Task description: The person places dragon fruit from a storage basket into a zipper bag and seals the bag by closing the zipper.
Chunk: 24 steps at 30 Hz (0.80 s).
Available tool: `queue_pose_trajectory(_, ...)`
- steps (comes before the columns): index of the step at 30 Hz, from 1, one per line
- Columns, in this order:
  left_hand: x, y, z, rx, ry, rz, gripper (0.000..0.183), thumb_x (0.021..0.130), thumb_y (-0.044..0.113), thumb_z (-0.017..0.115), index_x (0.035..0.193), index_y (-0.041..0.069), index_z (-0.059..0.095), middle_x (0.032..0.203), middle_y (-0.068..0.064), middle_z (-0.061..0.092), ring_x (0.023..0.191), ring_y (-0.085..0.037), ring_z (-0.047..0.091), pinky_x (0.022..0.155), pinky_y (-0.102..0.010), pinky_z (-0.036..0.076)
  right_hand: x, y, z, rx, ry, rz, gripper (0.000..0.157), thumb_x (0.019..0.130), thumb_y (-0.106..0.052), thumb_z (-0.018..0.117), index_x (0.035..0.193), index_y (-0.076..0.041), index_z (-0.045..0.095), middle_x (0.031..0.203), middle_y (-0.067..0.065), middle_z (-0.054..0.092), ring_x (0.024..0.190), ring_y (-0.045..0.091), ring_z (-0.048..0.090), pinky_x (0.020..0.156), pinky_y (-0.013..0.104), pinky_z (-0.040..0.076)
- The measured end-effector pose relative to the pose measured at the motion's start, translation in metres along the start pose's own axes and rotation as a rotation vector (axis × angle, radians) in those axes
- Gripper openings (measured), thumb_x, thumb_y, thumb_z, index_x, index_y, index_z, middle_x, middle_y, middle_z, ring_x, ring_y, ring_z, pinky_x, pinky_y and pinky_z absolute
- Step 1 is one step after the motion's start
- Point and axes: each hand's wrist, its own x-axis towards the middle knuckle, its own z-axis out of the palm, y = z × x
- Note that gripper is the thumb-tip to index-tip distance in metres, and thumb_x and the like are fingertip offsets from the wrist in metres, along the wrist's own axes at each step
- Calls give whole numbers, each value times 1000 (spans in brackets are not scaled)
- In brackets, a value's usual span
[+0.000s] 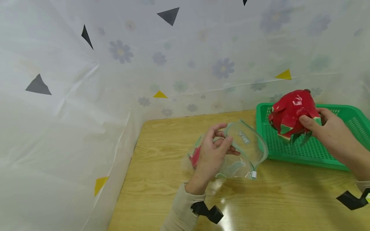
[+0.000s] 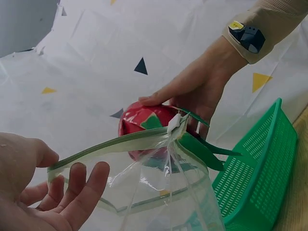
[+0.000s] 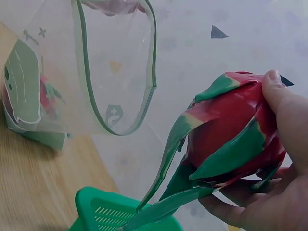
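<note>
My right hand (image 1: 332,134) grips a red dragon fruit (image 1: 296,109) with green-tipped scales, thumb on one side and fingers beneath, above the green basket. The right wrist view shows the dragon fruit (image 3: 226,130) with its long green leaves pointing down and left. With thumb and fingers my left hand (image 1: 212,147) pinches the rim of a clear zip bag (image 1: 245,157), whose mouth gapes toward the fruit. A white slider (image 1: 253,174) sits at one end of the zip. Inside the bag, a red and green item (image 3: 48,96) shows through the plastic.
The green perforated basket (image 1: 306,160) stands at the right on the wooden table (image 1: 156,176), close to the bag. A pale flower-patterned sheet (image 1: 185,57) rises behind the table and another stretch of sheet (image 1: 57,144) borders its left side.
</note>
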Motion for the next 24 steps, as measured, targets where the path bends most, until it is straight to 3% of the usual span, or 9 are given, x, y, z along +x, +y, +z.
queue_pose_trajectory(3,0,1,0,13,15,0,40,100,11,57,140,13,47,96,1,46,71,-15,66,76,-39,62,-3,-5,0,-4,-3,-8,76,104,-44,44,155,1,12,136,28,42,82,-7,46,60,13,43)
queue_pose_trajectory(6,0,1,0,20,14,3,41,99,11,58,139,14,48,97,1,47,75,-15,64,78,-39,62,-7,-12,1,-10,-2,-17,75,104,-45,43,155,2,13,139,32,40,95,11,51,60,14,42)
queue_pose_trajectory(10,1,1,0,23,-4,12,44,99,13,61,140,13,48,99,0,48,80,-13,62,79,-39,62,-11,-20,2,-13,-19,-42,78,103,-48,42,156,1,12,141,36,36,109,41,39,58,19,44)
queue_pose_trajectory(14,1,1,0,30,-5,17,43,98,14,61,139,14,48,100,-1,49,81,-12,63,79,-39,62,-14,-25,5,-3,-76,-85,75,104,-47,41,156,0,13,136,31,39,101,22,49,57,24,47)
queue_pose_trajectory(16,1,1,0,31,-8,16,42,99,14,61,139,16,49,100,-1,49,80,-12,63,79,-38,62,-15,-27,8,-2,-112,-97,73,105,-45,41,156,0,14,134,28,42,87,6,49,58,25,49)
queue_pose_trajectory(18,1,1,1,32,-13,14,41,99,14,60,139,16,49,100,-1,49,80,-12,63,79,-37,62,-15,-27,10,3,-152,-118,72,105,-45,40,156,1,15,135,26,42,85,-3,47,59,26,50)
queue_pose_trajectory(24,1,-1,2,40,-28,15,41,99,13,59,139,15,49,99,-1,50,78,-12,63,78,-42,62,-17,-25,20,49,-249,-185,61,107,-39,39,153,-2,24,117,-12,55,89,0,51,61,27,51)
